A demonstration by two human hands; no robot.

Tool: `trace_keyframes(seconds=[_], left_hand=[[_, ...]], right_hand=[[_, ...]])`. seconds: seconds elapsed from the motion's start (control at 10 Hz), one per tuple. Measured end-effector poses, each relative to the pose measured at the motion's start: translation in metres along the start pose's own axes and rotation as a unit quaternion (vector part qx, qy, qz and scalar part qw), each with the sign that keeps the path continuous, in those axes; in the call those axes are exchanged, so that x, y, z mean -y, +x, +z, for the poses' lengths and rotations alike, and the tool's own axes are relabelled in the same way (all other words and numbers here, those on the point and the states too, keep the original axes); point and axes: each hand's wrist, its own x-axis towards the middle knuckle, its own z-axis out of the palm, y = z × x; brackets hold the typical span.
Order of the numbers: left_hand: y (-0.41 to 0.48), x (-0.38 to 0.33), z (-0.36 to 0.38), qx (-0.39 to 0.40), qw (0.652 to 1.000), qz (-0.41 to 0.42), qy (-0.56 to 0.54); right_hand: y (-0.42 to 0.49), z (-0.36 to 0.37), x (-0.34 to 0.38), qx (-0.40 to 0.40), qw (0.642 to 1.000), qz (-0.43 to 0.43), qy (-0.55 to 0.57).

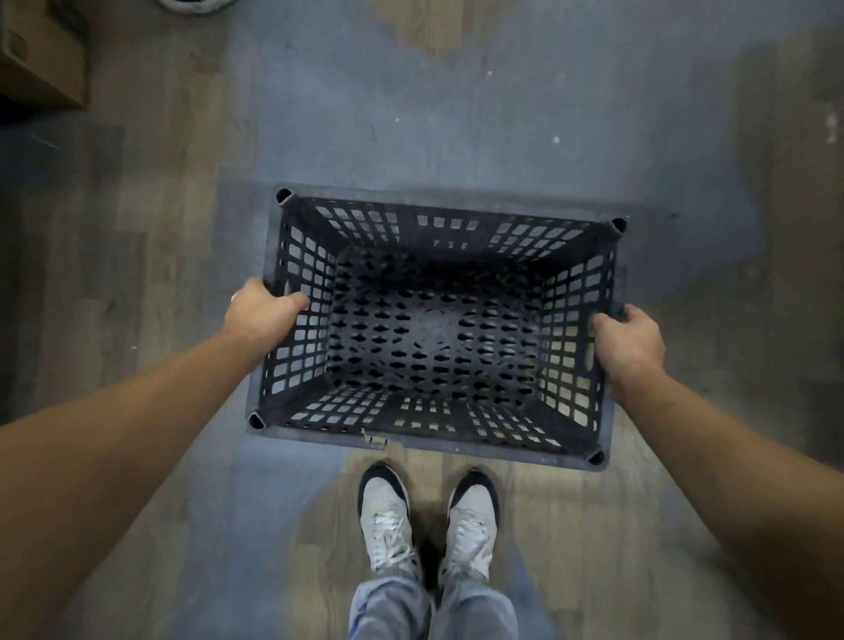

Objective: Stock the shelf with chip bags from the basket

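Observation:
A black plastic lattice basket (438, 210) is seen from straight above, over the floor in front of my feet. Its inside is bare; no chip bags show in it. My left hand (265, 310) grips the rim on its left side, thumb inside the wall. My right hand (632, 340) grips the rim on its right side the same way. No shelf and no chip bags are in view.
The floor (411, 114) is worn wood planking with grey-blue patches. A brown cardboard box (43, 55) stands at the far left. A pale rounded object (196, 3) shows at the top edge. My two white shoes (429, 516) stand just behind the basket.

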Motion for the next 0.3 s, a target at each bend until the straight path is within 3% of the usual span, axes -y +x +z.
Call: trace_keyframes(seconds=[0.3], left_hand=[[-0.028, -0.020, -0.009, -0.037, 0.995, 0.060, 0.068]], right_hand=[[-0.035, -0.015, 0.030, -0.002, 0.996, -0.076, -0.053]])
